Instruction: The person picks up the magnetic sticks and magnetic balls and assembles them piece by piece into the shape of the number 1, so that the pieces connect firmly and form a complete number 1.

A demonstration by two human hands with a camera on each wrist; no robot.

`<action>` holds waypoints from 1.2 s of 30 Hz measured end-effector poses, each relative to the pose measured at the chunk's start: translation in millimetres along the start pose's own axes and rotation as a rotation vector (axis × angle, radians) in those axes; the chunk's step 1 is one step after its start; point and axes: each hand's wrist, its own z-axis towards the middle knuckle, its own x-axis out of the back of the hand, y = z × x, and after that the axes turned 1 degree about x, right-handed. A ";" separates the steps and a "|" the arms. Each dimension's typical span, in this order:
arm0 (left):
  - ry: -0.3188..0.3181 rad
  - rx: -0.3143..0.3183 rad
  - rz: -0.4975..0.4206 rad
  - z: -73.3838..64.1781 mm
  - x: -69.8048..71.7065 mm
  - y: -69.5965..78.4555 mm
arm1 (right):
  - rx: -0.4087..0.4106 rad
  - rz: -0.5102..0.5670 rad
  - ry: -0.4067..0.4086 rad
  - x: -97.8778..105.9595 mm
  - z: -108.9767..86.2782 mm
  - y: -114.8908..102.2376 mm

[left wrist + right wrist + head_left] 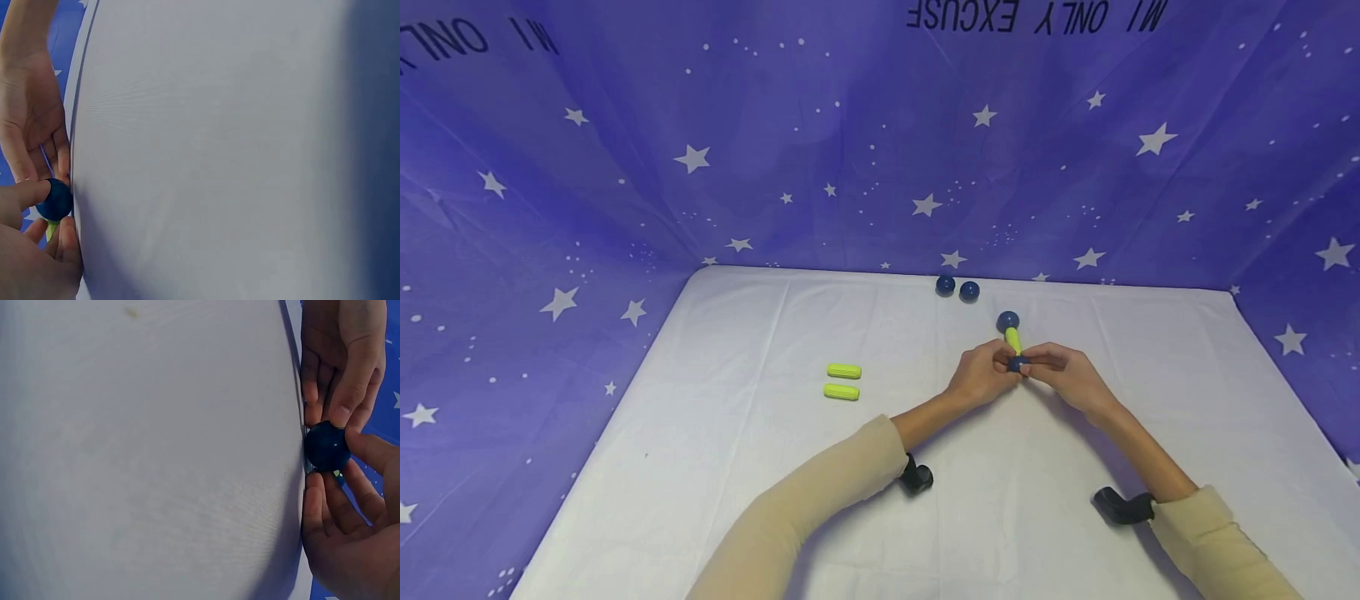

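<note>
Over the white table, slightly right of centre in the head view, my left hand [983,373] and right hand [1070,379] meet at a dark blue ball [1018,364]. Thumb and fingers of each hand pinch it from opposite sides. From this ball a yellow-green ribbed rod [1013,340] leads away from me to another blue ball [1008,320]. Both wrist views show the held ball [55,200] between the fingertips, its smooth round face toward the cameras. Behind it, only a sliver of the rod [50,230] shows past the fingers.
Two loose yellow-green rods, an upper one [844,371] and a lower one [842,392], lie side by side left of my hands. A pair of blue balls, left [945,286] and right [969,291], sits near the back edge. A starry purple cloth [850,167] hangs behind the table.
</note>
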 end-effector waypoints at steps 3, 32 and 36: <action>0.002 0.013 0.024 -3.9 6.7 0.2 | -0.004 0.000 0.009 -0.8 1.4 1.6; 0.061 -0.136 0.114 -115.5 169.1 -31.4 | -0.041 -0.001 0.020 2.0 -0.5 4.4; 0.092 -0.125 0.176 -133.8 182.6 -48.9 | -0.051 -0.005 0.017 2.9 1.3 6.9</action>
